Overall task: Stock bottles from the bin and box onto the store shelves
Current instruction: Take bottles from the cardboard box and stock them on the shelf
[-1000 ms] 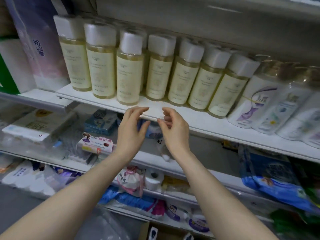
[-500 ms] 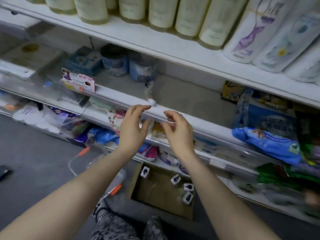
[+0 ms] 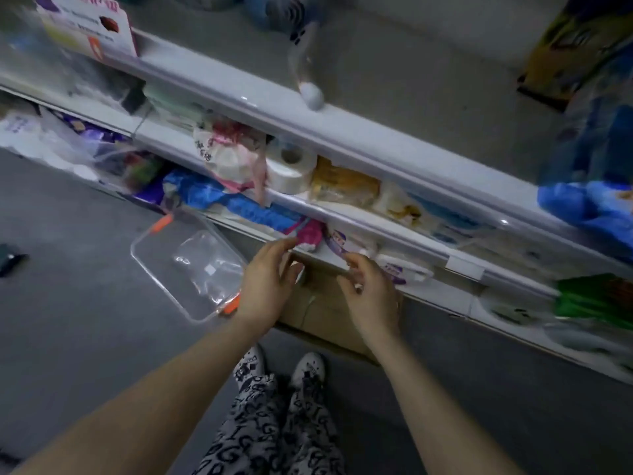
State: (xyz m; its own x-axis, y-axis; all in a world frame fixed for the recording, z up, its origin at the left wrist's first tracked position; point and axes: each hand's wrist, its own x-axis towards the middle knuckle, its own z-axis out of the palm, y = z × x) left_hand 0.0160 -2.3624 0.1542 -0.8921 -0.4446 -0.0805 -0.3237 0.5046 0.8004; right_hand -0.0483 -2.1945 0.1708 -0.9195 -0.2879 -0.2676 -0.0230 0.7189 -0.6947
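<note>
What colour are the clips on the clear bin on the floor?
Orange clips at both ends of the clear bin, seen in the head view.

box [image 3: 322, 313] mostly hidden behind left hand [image 3: 265, 286] + right hand [image 3: 371, 296], contents unseen | bin [image 3: 191, 265] near corner behind left wrist | blue bag [image 3: 589, 204] cut by rt edge | shelf pkgs [image 3: 346, 181] labels blurred, unreadable

Clear glossy plastic bin [image 3: 161, 265], cardboard box [image 3: 322, 313]
</note>
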